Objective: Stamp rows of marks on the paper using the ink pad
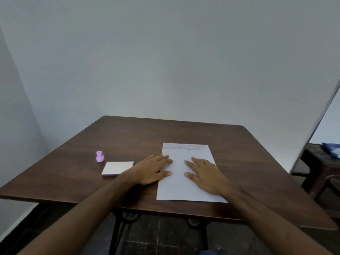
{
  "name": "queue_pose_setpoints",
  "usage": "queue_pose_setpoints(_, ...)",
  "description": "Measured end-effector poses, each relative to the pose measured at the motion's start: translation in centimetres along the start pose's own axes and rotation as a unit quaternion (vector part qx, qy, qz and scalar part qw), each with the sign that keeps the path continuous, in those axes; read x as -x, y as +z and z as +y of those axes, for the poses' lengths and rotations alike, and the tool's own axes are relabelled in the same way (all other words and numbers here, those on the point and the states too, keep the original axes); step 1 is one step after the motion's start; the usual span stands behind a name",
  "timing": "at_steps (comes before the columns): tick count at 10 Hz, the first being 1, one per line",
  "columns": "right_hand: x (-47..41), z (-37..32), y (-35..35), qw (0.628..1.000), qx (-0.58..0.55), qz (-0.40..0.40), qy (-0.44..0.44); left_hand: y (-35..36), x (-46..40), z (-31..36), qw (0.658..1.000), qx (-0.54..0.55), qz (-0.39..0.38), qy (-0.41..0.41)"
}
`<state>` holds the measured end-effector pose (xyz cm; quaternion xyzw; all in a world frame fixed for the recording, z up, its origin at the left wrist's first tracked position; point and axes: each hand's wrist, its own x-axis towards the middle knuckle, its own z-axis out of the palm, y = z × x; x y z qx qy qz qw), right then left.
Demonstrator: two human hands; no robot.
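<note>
A white sheet of paper (184, 188) lies on the dark wooden table (128, 137), with faint rows of round stamp marks (182, 148) along its far edge. My left hand (150, 172) rests flat on the paper's left edge, fingers spread, holding nothing. My right hand (206, 173) lies flat on the sheet's right half, also with nothing in it. To the left, a closed ink pad (117, 168) with a white lid and purple base sits on the table. A small purple stamp (100, 156) stands upright just beyond it, apart from both hands.
Grey walls close in behind and to the left of the table. At the right stands a dark side table (320, 162) with a blue item (331, 150) on it. The table's near edge runs just under my forearms.
</note>
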<state>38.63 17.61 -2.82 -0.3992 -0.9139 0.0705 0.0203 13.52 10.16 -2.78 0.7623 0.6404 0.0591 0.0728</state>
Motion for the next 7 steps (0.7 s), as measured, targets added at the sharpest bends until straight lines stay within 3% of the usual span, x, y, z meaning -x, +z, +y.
queue_pose_setpoints(4,-4.2,1.4,3.0,0.998,0.009,0.054,0.039,4.4,-5.5,-1.5,0.997,0.007,0.054,-0.060)
queue_pose_setpoints(6,-4.6,0.4,-1.0,0.996,0.002,-0.074,0.057,0.9,-5.3,0.2,0.995,0.034,-0.033,-0.088)
queue_pose_setpoints(7,-4.7,-0.1,-4.4,0.978,-0.046,-0.194,0.064,-2.0,-5.1,1.3,0.991,0.042,-0.108,-0.074)
